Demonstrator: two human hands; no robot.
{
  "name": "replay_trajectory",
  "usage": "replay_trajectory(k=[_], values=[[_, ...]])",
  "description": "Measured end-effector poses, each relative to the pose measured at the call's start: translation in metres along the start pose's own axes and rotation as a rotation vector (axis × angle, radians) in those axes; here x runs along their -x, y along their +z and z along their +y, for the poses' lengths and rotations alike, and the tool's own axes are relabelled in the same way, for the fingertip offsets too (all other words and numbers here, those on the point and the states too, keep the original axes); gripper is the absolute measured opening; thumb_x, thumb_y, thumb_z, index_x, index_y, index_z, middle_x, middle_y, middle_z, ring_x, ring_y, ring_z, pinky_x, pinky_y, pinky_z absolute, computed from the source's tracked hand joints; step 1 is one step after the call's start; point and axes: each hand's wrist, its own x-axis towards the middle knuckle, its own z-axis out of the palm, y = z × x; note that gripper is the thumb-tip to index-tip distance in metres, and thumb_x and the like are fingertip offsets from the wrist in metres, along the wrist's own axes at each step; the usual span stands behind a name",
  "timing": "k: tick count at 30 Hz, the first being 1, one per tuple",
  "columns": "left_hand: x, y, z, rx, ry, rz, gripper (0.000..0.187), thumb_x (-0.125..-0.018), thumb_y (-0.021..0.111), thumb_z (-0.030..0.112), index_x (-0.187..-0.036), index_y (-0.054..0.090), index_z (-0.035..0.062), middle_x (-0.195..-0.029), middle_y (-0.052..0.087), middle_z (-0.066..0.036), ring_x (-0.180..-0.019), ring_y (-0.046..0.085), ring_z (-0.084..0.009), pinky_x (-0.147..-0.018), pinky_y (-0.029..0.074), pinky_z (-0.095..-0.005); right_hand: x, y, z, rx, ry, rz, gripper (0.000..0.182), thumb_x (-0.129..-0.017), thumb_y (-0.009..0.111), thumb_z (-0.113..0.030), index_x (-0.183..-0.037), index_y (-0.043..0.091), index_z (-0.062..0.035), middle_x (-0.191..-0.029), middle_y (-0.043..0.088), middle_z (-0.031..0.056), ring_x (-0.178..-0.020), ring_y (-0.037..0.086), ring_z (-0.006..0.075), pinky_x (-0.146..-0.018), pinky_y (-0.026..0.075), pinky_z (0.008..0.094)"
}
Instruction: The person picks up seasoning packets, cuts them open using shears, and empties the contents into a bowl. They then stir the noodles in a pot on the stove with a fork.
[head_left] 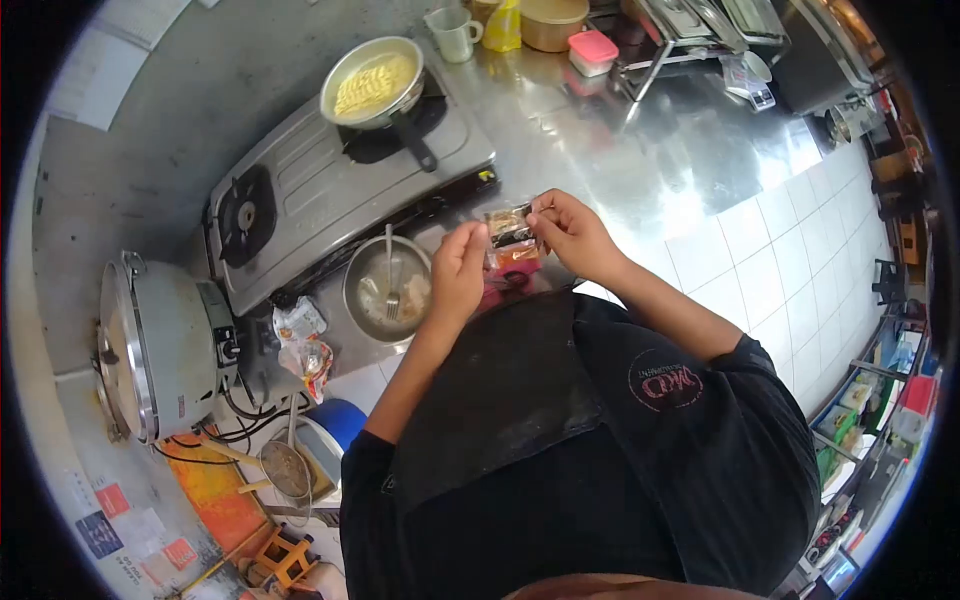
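Between both hands, in front of my apron, is a strip of small seasoning sachets [511,226], part clear, part dark, with an orange-red portion below. My left hand [460,268] pinches its left edge. With fingers closed, my right hand [572,238] grips the upper right corner. Just left of my left hand sits a metal bowl [356,300] with cloudy residue and a fork [391,262] leaning inside. Farther up, a pan [331,98] on the stove's right burner holds a block of instant noodles [375,85] in liquid.
The two-burner stove [310,205] stands against the wall, its left burner [246,215] bare. A rice cooker [180,340] and a crumpled wrapper [304,335] are at left. A measuring jug [455,36] and a pink-lidded tub [593,52] stand on the steel counter [580,130].
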Motion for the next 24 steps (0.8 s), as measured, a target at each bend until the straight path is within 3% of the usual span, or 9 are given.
replay_trajectory(k=[4,6,8,9,11,12,15,20,24], values=[[-0.020,0.057,0.006,-0.087,-0.005,-0.038,0.022,-0.102,0.054,0.020,-0.097,0.063,-0.0007,-0.083,0.062,-0.003,-0.074,0.056,-0.0081,-0.067,0.046,-0.0257,0.016,-0.057,-0.003,-0.053,0.064,-0.051,0.015,-0.100,0.058,-0.018,-0.101,0.057,-0.0028,-0.081,0.059,-0.0004,-0.066,0.053,0.0043,-0.059,0.044,0.0216],[-0.028,0.077,0.008,-0.155,0.003,-0.061,0.021,-0.101,0.054,0.018,-0.096,0.063,-0.0006,-0.083,0.063,-0.006,-0.073,0.058,-0.0114,-0.067,0.047,-0.0280,0.018,-0.078,-0.003,0.133,0.110,-0.156,0.019,-0.100,0.061,-0.022,-0.098,0.063,-0.0035,-0.077,0.060,-0.0020,-0.070,0.055,0.0062,-0.063,0.047,0.0254],[-0.037,0.092,0.008,-0.418,0.315,-0.040,0.015,-0.097,0.056,0.014,-0.094,0.062,0.0000,-0.083,0.062,-0.013,-0.074,0.061,-0.0261,-0.068,0.048,-0.0359,0.021,-0.091,-0.002,0.202,-0.023,-0.076,0.019,-0.099,0.062,-0.022,-0.100,0.064,-0.0032,-0.078,0.061,-0.0001,-0.072,0.057,0.0093,-0.064,0.048,0.0277],[-0.041,0.098,0.015,-0.421,0.318,-0.050,0.015,-0.097,0.056,0.014,-0.094,0.062,0.0000,-0.083,0.062,-0.013,-0.074,0.061,-0.0261,-0.068,0.048,-0.0359,0.021,-0.097,-0.004,0.281,-0.152,-0.004,0.019,-0.097,0.063,-0.021,-0.102,0.066,-0.0028,-0.078,0.063,0.0019,-0.075,0.060,0.0123,-0.066,0.049,0.0299],[-0.045,0.106,0.031,-0.779,0.552,-0.166,0.011,-0.095,0.056,0.010,-0.093,0.061,0.0002,-0.083,0.059,-0.016,-0.074,0.059,-0.0327,-0.068,0.046,-0.0386,0.026,-0.110,-0.017,0.379,-0.244,0.028,0.019,-0.095,0.065,-0.021,-0.101,0.067,-0.0036,-0.081,0.064,0.0061,-0.076,0.061,0.0181,-0.067,0.049,0.0331],[-0.044,0.112,0.038,-0.781,0.554,-0.171,0.011,-0.095,0.056,0.010,-0.093,0.061,0.0002,-0.083,0.059,-0.016,-0.074,0.059,-0.0327,-0.068,0.046,-0.0386,0.027,-0.115,-0.021,0.482,-0.338,0.051,0.018,-0.093,0.066,-0.021,-0.100,0.068,-0.0044,-0.084,0.066,0.0103,-0.076,0.062,0.0239,-0.068,0.048,0.0362],[-0.044,0.123,0.056,-0.776,0.568,-0.237,0.009,-0.093,0.059,0.010,-0.095,0.060,0.0012,-0.083,0.058,-0.016,-0.076,0.059,-0.0381,-0.066,0.046,-0.0440,0.029,-0.126,-0.016,0.517,-0.394,0.036,0.017,-0.092,0.066,-0.019,-0.098,0.069,-0.0040,-0.085,0.066,0.0142,-0.076,0.063,0.0277,-0.068,0.048,0.0367],[-0.050,0.128,0.068,-0.500,0.293,-0.359,0.011,-0.093,0.058,0.009,-0.097,0.062,-0.0003,-0.084,0.058,-0.017,-0.076,0.059,-0.0375,-0.066,0.047,-0.0418,0.034,-0.137,-0.020,0.377,-0.360,0.054,0.018,-0.092,0.064,-0.019,-0.096,0.067,-0.0023,-0.082,0.065,0.0155,-0.073,0.063,0.0275,-0.067,0.048,0.0372],[-0.048,0.132,0.069,-0.590,0.360,-0.412,0.012,-0.094,0.058,0.009,-0.095,0.063,-0.0010,-0.084,0.060,-0.016,-0.077,0.060,-0.0329,-0.068,0.047,-0.0376,0.041,-0.140,-0.029,0.378,-0.241,-0.028,0.017,-0.093,0.061,-0.019,-0.096,0.065,-0.0020,-0.079,0.064,0.0148,-0.071,0.062,0.0277,-0.066,0.048,0.0376]])
